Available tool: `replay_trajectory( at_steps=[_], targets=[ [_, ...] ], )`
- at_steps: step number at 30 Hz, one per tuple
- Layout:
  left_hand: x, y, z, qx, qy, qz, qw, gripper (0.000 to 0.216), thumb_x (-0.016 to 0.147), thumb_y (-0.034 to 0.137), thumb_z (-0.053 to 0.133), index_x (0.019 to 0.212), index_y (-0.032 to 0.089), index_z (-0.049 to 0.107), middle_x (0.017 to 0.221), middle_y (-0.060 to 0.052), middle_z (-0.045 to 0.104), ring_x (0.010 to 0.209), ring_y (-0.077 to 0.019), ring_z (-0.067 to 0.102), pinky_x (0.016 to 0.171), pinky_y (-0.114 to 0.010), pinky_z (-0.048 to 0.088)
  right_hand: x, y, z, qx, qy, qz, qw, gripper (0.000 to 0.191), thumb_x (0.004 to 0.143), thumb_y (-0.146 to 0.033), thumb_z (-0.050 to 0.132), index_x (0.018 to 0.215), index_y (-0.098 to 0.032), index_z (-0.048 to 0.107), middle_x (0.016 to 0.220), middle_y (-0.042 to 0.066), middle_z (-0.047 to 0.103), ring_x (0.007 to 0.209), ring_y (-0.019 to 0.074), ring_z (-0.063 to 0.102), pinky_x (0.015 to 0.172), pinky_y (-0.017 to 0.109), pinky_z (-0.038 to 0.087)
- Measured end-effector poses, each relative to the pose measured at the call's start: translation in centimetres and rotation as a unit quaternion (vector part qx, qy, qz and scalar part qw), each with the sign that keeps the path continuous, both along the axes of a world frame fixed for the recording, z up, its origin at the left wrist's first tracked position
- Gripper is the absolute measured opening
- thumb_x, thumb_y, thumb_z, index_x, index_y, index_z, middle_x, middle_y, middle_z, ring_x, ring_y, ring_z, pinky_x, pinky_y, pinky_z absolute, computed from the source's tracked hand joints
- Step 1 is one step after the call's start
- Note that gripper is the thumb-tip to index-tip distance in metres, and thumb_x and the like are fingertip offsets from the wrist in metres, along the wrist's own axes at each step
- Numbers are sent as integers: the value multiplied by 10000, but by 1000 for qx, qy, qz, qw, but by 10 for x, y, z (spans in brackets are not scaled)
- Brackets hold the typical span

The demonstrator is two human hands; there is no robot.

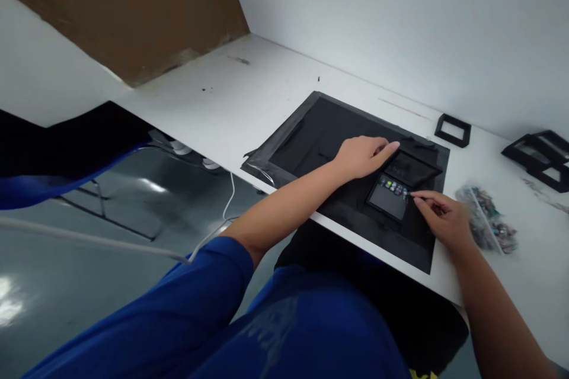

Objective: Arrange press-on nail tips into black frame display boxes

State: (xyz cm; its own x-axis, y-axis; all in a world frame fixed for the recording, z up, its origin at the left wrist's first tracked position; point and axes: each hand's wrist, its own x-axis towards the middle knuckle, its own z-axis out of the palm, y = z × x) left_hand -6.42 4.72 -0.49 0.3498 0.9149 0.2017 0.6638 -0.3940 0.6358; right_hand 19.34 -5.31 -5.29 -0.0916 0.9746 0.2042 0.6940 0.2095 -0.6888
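A small black hinged case (386,201) lies opened on a black mat (306,148), its dark lid (413,169) tilted up at the back. Inside, several small shiny pieces (393,185), some yellow-green and some pale, sit in a row above a bare dark panel. My left hand (367,156) is closed at the lid's upper left corner, thumb along its edge; the curled fingers are partly hidden. At the case's right edge, beside the row's end, my right hand (444,219) pinches with thumb and forefinger. What the pinch holds is too small to make out.
Right of the mat is a clear plastic box (484,219) with many small glittery pieces. A black frame (452,130) stands behind it, and several more black frames (540,157) lie farther right. A white cable (231,195) hangs at the white table's (217,106) front edge.
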Motion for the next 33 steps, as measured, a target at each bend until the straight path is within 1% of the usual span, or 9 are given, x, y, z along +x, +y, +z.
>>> replay_trajectory(
  at_steps=[2, 4, 8, 11, 13, 16, 20, 24, 33],
  targets=[
    [3, -3, -4, -7, -4, -41, 999, 643, 1010, 617, 259, 880, 177, 711, 785, -61, 697, 726, -179, 607, 667, -292, 350, -3, -1, -2, -1, -10, 1, 1000, 320, 911, -457, 614, 987, -181, 759, 569, -46, 475, 480, 85, 402, 474, 248, 320],
    [5, -3, -7, -15, -15, -75, 997, 605, 1021, 566, 270, 918, 189, 731, 800, -52, 719, 734, -173, 624, 675, -287, 369, -5, -2, -3, 1, -23, -5, 1000, 319, 900, -468, 631, 990, -190, 760, 580, -44, 491, 485, 85, 405, 486, 252, 318],
    [4, 2, -13, -24, -45, -156, 986, 423, 993, 483, 414, 1069, 216, 734, 836, -8, 750, 731, -136, 632, 673, -251, 401, -8, -4, -2, 13, -40, -23, 999, 342, 886, -505, 640, 972, -194, 753, 571, -44, 488, 496, 95, 408, 517, 260, 343],
    [4, 5, -18, -7, -64, -195, 979, 401, 939, 507, 530, 1013, 177, 746, 891, -32, 753, 765, -134, 631, 705, -245, 418, -6, -4, -2, 20, -39, -35, 998, 363, 887, -522, 625, 959, -187, 745, 574, -39, 496, 502, 102, 426, 520, 262, 356],
    [4, 6, -21, 3, -73, -220, 973, 414, 927, 524, 550, 946, 163, 753, 894, -40, 750, 777, -135, 635, 718, -245, 423, -4, -3, -3, 24, -38, -43, 998, 376, 884, -530, 619, 967, -184, 741, 571, -39, 494, 501, 106, 429, 514, 263, 358],
    [5, 7, -25, 9, -83, -249, 965, 441, 923, 553, 553, 924, 162, 757, 892, -45, 750, 790, -138, 648, 723, -245, 429, -1, -2, -6, 28, -32, -54, 998, 400, 884, -542, 609, 995, -179, 735, 553, -47, 471, 497, 111, 425, 518, 266, 370],
    [6, 8, -29, 23, -87, -257, 962, 456, 911, 572, 570, 965, 161, 759, 962, -70, 748, 828, -144, 649, 750, -251, 438, 2, -2, -8, 24, -21, -60, 998, 411, 879, -554, 605, 964, -173, 734, 558, -40, 487, 502, 115, 446, 515, 268, 382],
    [5, 12, -32, 41, -84, -259, 961, 438, 932, 551, 554, 979, 163, 751, 971, -72, 737, 852, -146, 642, 787, -257, 445, 1, -3, -6, 20, -17, -59, 998, 407, 871, -558, 616, 928, -173, 737, 576, -29, 507, 506, 111, 442, 510, 268, 372],
    [1, 26, -35, 64, -80, -230, 968, 393, 962, 483, 536, 1058, 157, 734, 1134, -107, 716, 1010, -170, 644, 872, -265, 455, 1, -3, -6, 16, -28, -42, 999, 412, 890, -552, 602, 992, -181, 750, 601, -30, 508, 504, 104, 423, 500, 268, 351]
  ],
)
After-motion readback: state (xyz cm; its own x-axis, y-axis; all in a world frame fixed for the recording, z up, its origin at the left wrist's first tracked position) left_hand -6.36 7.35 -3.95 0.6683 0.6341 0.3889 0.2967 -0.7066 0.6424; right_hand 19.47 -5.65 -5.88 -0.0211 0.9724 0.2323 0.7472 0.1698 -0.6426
